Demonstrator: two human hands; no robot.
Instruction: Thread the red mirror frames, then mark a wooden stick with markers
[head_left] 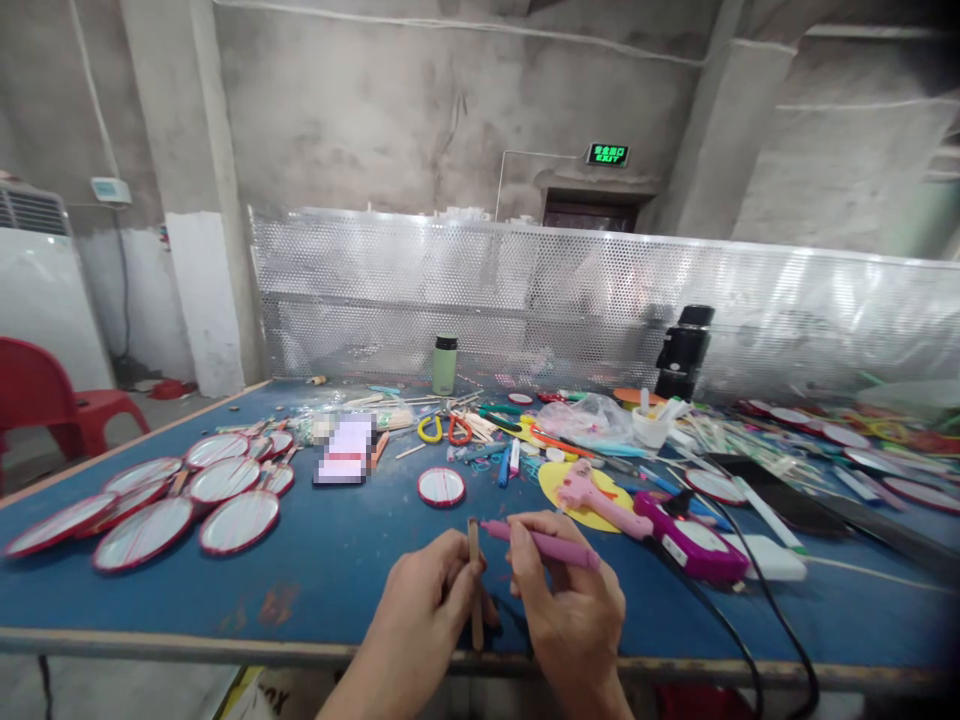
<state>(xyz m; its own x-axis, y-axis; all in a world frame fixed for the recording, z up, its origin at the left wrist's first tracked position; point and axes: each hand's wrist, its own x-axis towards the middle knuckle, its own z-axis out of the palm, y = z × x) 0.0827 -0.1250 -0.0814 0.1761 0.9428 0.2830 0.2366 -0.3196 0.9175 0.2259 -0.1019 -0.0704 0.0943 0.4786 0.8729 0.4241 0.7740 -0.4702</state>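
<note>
My left hand is closed around a flat wooden craft stick and holds it upright over the near edge of the blue table. My right hand grips a pink pen-like tool, its tip pointing left toward the top of the stick. The two hands are close together, almost touching. One round white disc with a red rim lies just beyond them.
Several red-rimmed discs lie at the left. A pink glue gun and a purple one with black cords sit at the right. Scissors, a green bottle, a black bottle and craft clutter fill the back. A red chair stands far left.
</note>
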